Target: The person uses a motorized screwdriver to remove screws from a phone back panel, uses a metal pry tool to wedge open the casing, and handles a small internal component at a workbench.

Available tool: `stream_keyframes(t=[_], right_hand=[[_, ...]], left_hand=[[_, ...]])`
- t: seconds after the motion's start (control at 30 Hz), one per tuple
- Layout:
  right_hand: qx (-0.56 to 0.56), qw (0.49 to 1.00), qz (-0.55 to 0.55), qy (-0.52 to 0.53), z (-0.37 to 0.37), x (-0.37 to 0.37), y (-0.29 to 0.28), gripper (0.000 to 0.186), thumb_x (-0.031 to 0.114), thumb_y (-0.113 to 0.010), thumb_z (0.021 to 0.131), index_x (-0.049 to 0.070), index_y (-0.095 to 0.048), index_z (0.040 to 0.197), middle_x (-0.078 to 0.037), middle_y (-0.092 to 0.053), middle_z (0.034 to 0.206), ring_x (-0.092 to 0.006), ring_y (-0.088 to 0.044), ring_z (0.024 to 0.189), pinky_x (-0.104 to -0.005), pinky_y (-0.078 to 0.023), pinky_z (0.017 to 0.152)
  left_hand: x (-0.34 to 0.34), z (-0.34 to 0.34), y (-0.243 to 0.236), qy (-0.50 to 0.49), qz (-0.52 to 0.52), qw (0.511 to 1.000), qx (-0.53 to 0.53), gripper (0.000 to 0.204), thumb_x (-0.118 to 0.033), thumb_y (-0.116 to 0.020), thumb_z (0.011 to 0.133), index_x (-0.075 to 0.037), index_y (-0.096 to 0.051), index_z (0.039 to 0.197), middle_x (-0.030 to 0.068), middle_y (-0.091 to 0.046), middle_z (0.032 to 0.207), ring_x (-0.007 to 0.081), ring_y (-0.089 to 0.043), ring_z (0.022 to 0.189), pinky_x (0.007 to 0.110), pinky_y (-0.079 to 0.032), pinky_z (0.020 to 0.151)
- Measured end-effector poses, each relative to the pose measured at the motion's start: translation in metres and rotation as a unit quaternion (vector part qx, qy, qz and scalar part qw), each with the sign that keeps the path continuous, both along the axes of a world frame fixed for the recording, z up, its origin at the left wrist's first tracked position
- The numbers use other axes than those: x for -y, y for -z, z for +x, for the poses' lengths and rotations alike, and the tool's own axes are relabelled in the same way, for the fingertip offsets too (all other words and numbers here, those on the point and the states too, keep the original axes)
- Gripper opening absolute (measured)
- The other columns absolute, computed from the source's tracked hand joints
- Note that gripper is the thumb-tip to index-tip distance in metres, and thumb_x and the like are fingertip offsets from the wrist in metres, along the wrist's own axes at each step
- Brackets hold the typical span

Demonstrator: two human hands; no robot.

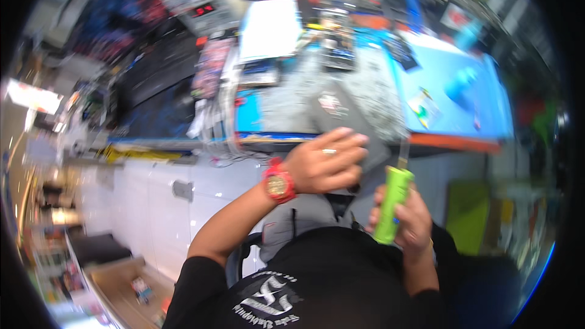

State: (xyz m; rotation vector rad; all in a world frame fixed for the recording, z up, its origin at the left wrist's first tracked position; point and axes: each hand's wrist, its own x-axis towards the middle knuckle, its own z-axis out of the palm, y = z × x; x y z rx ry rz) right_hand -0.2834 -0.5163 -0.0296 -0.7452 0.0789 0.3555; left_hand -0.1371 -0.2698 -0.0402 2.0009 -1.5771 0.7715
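Holding a green-handled tool in the right hand, fingers and thumb clamped about the handle; its thin metal shaft points away from the body, toward the near edge of the tabletop. Left hand, with a red watch at the wrist, lies across the near end of a dark grey slab, fingers side by side and slightly bent. Picture blurred: cannot tell whether the left fingers grip the slab or merely pass over it. Hands well apart from each other.

Slab position: near middle, slanting from far left to near right, its near end reaching past the tabletop edge in this view. Whether it rests or is lifted: cannot tell. To its right, a blue tray with a blue bottle; farther back, a white sheet.

Handling notes (judgement):
- Support the slab's near end, since an overhang could tip under pressure.
- Left fingers best placed off the shaft's line, in case the tip slips.
- Firm but light hold on the handle; steady the wrist before the tip meets any surface.
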Motion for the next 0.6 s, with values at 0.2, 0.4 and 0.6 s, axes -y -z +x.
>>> stream_keyframes(t=[0.2, 0.4, 0.6], right_hand=[[0.052, 0.996, -0.045, 0.052, -0.008, 0.022, 0.022, 0.074, 0.02, -0.058, 0.108, 0.008, -0.016, 0.169, -0.015, -0.056, 0.124, -0.0271, -0.07, 0.09, -0.0467, -0.067, 0.069], [0.039, 0.997, -0.066, -0.016, -0.009, 0.031, 0.014, 0.069, 0.025, -0.061, 0.111, 0.01, -0.026, 0.167, -0.014, -0.057, 0.137, -0.0285, -0.066, 0.107, -0.0463, -0.061, 0.088], [0.009, 0.992, -0.11, 0.056, -0.007, 0.005, 0.014, 0.059, 0.026, -0.051, 0.113, 0.011, -0.028, 0.165, -0.015, -0.06, 0.124, -0.027, -0.07, 0.093, -0.0442, -0.065, 0.071]], left_hand=[[0.031, 0.038, 0.027, 0.067, -0.056, 0.992, 0.091, 0.015, -0.021, -0.071, 0.09, -0.014, -0.059, 0.085, 0.006, -0.066, 0.1, 0.0288, -0.07, 0.113, 0.05, -0.054, 0.108], [0.033, 0.036, 0.035, 0.038, -0.024, 0.997, 0.064, 0.016, -0.025, -0.072, 0.08, -0.019, -0.057, 0.08, -0.0016, -0.062, 0.085, 0.0215, -0.068, 0.094, 0.041, -0.055, 0.085], [0.017, 0.046, 0.029, 0.013, -0.025, 0.999, -0.04, 0.014, -0.016, -0.067, 0.082, -0.01, -0.066, 0.095, 0.0101, -0.072, 0.118, 0.0298, -0.07, 0.113, 0.043, -0.059, 0.094]])
